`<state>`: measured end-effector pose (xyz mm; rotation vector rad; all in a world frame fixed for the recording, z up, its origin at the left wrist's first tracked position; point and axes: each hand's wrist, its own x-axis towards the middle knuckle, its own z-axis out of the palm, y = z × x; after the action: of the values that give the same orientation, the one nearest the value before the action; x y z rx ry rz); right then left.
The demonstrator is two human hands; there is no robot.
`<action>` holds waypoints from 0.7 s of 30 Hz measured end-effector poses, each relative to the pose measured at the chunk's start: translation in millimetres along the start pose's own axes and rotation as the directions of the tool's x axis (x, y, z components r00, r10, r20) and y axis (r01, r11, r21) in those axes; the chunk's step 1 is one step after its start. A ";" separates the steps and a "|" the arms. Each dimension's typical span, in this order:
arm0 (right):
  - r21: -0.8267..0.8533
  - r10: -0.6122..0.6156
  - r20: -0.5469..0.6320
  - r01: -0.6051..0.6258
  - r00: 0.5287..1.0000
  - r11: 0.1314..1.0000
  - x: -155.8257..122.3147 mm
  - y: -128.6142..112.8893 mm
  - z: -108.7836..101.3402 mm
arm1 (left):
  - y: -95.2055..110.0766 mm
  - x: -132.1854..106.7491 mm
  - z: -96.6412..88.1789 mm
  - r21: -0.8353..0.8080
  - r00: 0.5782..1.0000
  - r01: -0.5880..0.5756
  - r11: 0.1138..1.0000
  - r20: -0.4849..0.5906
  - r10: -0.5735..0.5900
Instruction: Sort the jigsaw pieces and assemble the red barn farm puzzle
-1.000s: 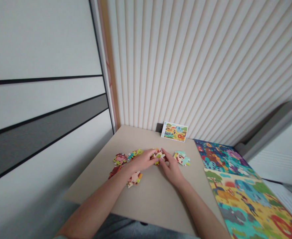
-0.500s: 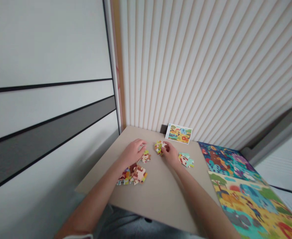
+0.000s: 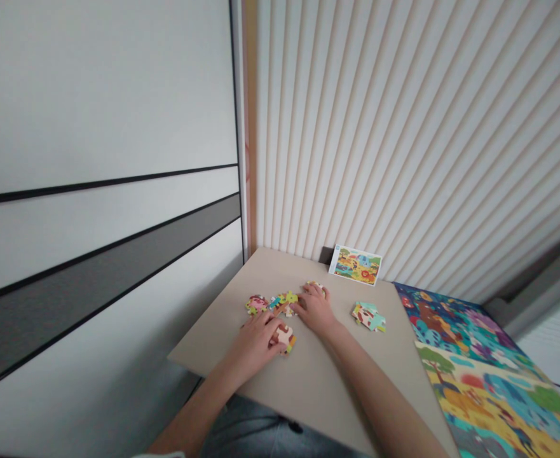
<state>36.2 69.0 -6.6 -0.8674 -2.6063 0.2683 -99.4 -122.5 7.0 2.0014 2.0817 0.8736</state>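
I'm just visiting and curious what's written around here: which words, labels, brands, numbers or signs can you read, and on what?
No text can be read.
Picture card: small blue mark in its upper left corner, too small to read.
Puzzle pieces: no lettering made out.
Dark blue picture and yellow picture: none made out either.

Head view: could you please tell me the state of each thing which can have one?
Left hand: palm down, grip unclear
Right hand: fingers bent downward, grip unclear
Left puzzle pieces: clustered, partly hidden
Right puzzle pieces: grouped, untouched
Picture card: propped up
Dark-blue picture: flat, face up
Yellow picture: flat, face up, cut by frame
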 end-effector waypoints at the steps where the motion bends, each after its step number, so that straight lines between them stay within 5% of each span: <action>1: 0.043 0.025 -0.004 -0.025 1.000 0.999 -1.0 1.4 -0.9 | 0.0 0.1 1.8 -0.026 1.000 0.008 1.000 -0.007 -0.008; 6: 0.317 0.152 0.009 -0.147 0.988 0.937 -9.2 17.3 -14.3 | -0.5 -0.1 10.9 -0.249 0.998 0.056 0.967 0.019 -0.053; 12: 0.420 0.177 0.064 -0.187 0.982 0.888 -23.4 36.3 -21.5 | 2.2 -0.1 17.3 -0.414 0.999 0.051 0.909 0.025 -0.045; 21: 0.364 0.215 0.130 -0.248 0.968 0.898 -20.6 3.6 -4.3 | -15.2 1.2 26.8 -0.456 0.986 0.091 0.885 -0.081 -0.143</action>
<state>55.0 59.6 -9.8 -1.0385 -2.4014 0.8615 -100.3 -112.3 -22.1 1.5986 1.8073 1.3284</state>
